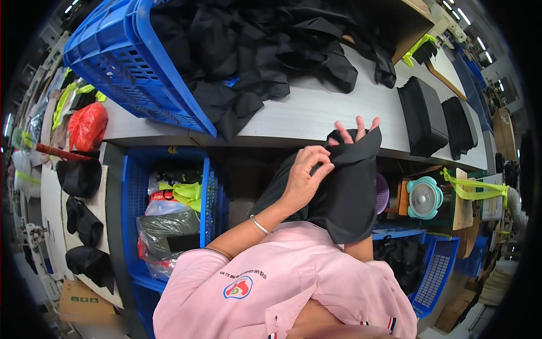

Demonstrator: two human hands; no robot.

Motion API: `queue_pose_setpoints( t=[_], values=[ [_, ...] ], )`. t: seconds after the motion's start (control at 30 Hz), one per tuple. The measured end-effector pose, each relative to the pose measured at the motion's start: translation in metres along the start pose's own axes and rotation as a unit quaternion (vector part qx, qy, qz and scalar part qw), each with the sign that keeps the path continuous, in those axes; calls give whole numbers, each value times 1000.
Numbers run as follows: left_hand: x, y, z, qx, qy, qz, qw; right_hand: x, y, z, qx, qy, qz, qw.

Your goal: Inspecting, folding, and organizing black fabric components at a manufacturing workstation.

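Black fabric piece [344,186] held up in front of the chest, just near of the grey table [316,116] edge, hanging down toward the pink shirt [282,288]. Left hand [305,175] pinched shut on the upper left edge of the piece, thumb and fingers closed on a fold. Right hand [357,131] mostly hidden behind the cloth, only fingertips showing above the top edge, spread apart; probably tucked inside or behind the piece, grip not to be told.

Judged as mid-way through handling one piece: picked up and opened out, not yet laid down. Far on the table, a loose heap of black pieces [265,51] spilling from the blue crate [121,62] at far left, seemingly not yet dealt with. At far right, neat stacks of black pieces [423,116], seemingly finished. Heap much larger than stacks, so plenty left.
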State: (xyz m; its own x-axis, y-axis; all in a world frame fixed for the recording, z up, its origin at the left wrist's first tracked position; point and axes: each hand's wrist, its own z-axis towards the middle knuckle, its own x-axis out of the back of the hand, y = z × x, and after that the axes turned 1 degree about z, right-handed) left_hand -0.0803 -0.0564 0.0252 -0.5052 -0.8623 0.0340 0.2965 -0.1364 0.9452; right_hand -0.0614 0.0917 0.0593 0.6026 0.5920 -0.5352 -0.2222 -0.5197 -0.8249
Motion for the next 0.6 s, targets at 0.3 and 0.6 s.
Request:
queue_pose_setpoints(
  t=[0.3,0.6],
  values=[
    [9,7,34,-20,31,53,998,7,56,11,-32,-113,-113,987],
    [-6,5,35,16,-89,-97,991,37,47,19,-45,-84,-65,993]
  ],
)
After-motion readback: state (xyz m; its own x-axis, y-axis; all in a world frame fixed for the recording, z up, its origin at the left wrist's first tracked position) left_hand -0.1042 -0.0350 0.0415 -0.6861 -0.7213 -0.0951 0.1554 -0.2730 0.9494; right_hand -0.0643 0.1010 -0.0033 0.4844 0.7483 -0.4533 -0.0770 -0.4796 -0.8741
